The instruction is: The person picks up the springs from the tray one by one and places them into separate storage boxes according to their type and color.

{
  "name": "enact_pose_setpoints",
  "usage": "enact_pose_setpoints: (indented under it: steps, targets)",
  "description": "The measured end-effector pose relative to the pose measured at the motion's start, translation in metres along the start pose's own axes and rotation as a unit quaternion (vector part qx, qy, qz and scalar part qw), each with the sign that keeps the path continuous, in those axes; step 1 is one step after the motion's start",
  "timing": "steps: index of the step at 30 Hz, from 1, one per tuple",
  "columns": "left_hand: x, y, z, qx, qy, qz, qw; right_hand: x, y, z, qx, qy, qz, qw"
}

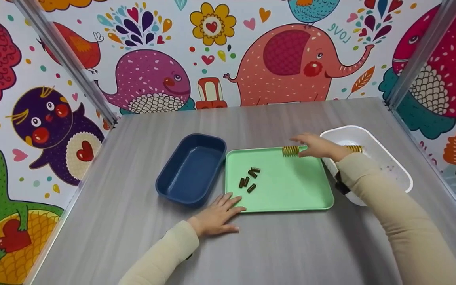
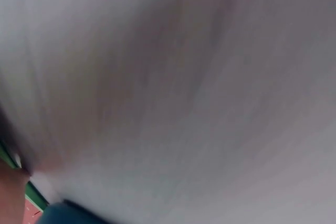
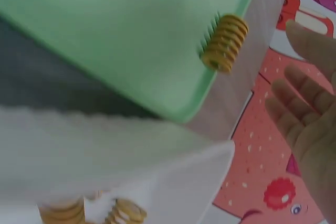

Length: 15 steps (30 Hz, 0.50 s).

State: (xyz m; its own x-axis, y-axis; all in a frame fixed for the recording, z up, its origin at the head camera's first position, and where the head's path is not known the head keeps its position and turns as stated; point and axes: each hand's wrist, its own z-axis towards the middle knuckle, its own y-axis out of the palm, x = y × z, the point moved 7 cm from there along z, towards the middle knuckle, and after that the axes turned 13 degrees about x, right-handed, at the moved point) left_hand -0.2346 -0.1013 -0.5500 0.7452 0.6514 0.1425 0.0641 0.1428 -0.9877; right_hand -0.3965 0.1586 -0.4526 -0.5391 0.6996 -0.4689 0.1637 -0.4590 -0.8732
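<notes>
A yellow coil spring [image 1: 290, 151] lies at the far edge of the green tray [image 1: 291, 194]. Just to its right is my right hand [image 1: 317, 146], fingers extended and holding nothing. From the right wrist, the spring [image 3: 227, 43] shows clear of the spread fingers, at the tray's rim. My left hand [image 1: 217, 217] rests with straight fingers on the tray's near left corner. Several small dark brown springs [image 1: 252, 173] are scattered over the tray's left half. The left wrist view is mostly blurred tabletop.
To the right, overlapped by the right arm, stands a white bin [image 1: 404, 178] with yellow springs [image 1: 354, 149] inside. A dark blue bin [image 1: 191, 170] sits close against the tray's left side. Patterned walls [image 1: 220, 59] border the grey table [image 1: 133, 198].
</notes>
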Motion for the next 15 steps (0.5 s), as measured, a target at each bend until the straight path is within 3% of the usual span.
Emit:
enact_pose_setpoints:
  steps: [6,15]
  targets:
    - [-0.001,0.0,0.0,0.008,0.005,-0.002,1.0,0.002,0.023,0.008,0.043,-0.003,-0.02,0.999]
    - [-0.001,0.001,0.0,0.011,0.006,0.003,0.9999,0.016,0.042,0.005,0.081,0.033,-0.019,0.996]
